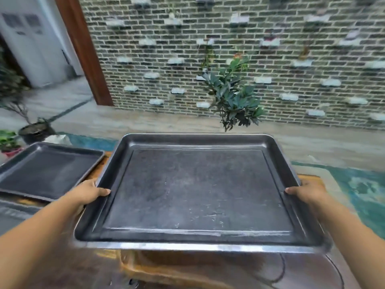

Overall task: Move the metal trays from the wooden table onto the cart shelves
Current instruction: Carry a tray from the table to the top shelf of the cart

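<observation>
A large dark metal tray (200,190) with a raised rim is held level above the wooden table (166,268). My left hand (89,192) grips its left rim, thumb over the edge. On the opposite rim my right hand (306,191) grips the same way. A second metal tray (45,170) lies on the table at the left, and the edge of another grey tray (12,211) shows below it. No cart is in view.
A brick wall with small white planters stands ahead, with a leafy potted plant (233,99) before it. A dark pot (35,131) and small plants sit at the left. A teal rug (362,188) covers the floor at right. A doorway opens at the far left.
</observation>
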{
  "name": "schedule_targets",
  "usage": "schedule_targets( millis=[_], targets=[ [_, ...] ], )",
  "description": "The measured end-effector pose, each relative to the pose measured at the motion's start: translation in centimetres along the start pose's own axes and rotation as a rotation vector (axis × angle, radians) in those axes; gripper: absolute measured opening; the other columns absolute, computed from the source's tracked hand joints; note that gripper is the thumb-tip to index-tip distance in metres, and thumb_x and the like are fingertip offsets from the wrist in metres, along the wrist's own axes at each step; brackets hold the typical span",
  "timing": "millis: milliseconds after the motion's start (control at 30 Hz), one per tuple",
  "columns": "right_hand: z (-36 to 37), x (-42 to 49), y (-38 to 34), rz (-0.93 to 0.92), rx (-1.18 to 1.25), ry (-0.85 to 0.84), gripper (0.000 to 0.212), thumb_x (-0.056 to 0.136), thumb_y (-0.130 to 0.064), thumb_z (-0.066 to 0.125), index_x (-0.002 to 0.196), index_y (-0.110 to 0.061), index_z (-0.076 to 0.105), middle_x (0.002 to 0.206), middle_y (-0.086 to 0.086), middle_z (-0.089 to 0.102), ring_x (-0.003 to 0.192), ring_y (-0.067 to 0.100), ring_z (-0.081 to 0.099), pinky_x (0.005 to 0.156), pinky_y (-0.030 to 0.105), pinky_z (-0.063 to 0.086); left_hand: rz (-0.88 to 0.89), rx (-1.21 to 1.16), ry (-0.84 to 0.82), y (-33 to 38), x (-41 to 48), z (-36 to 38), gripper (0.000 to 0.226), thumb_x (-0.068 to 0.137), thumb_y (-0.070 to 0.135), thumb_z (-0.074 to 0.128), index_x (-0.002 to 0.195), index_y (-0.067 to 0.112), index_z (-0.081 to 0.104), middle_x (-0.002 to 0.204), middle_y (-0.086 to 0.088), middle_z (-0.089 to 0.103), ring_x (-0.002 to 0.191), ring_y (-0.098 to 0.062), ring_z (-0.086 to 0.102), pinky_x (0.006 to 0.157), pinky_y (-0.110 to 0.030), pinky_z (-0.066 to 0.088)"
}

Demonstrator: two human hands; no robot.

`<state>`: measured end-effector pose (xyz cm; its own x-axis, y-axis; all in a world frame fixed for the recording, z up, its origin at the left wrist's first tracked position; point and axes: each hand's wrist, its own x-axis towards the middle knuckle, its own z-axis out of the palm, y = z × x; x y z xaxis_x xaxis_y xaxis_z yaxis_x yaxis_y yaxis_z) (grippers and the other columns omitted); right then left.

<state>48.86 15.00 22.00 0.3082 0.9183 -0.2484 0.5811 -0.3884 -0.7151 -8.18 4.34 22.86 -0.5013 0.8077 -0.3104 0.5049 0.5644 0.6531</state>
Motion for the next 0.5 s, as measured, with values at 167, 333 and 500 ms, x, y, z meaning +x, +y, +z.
schedule_targets(
  millis=[167, 333, 500],
  targets=[
    [2.7, -1.1, -5.4, -0.127, -0.013, -0.125, 0.008, 0.08, 0.001, 0.072, 0.081, -0.002, 0.065, 0.058, 0.004, 0.058, 0.051, 0.019, 0.052, 0.046, 0.026, 0.039, -0.12, -0.141, 0.078, -4.6, -5.1, -5.3, 0.026, 0.085, -0.004, 0.066, 0.11, -0.001, 0.063, 0.1, -0.024, 0.07, 0.087, -0.04, 0.068, 0.086, -0.05, 0.054],
    [8.8, -4.1, -10.4, -0.274, 0.032, -0.284, 0.016, 0.079, 0.009, 0.067, 0.09, -0.002, 0.065, 0.081, 0.015, 0.065, 0.06, 0.022, 0.054, 0.056, 0.028, 0.04, -0.266, -0.303, 0.198, -12.0, -11.5, -9.9, 0.025, 0.086, -0.004, 0.063, 0.108, 0.008, 0.061, 0.082, -0.023, 0.072, 0.066, -0.039, 0.068, 0.06, -0.042, 0.057],
    [15.7, -9.2, -16.2, -0.39, 0.036, -0.43, 0.019, 0.078, 0.01, 0.066, 0.093, -0.002, 0.066, 0.083, 0.016, 0.065, 0.064, 0.025, 0.057, 0.062, 0.03, 0.045, -0.39, -0.338, 0.321, -19.4, -18.0, -15.1, 0.034, 0.079, -0.009, 0.068, 0.11, 0.003, 0.06, 0.087, -0.026, 0.07, 0.069, -0.038, 0.067, 0.063, -0.041, 0.055]
  ],
)
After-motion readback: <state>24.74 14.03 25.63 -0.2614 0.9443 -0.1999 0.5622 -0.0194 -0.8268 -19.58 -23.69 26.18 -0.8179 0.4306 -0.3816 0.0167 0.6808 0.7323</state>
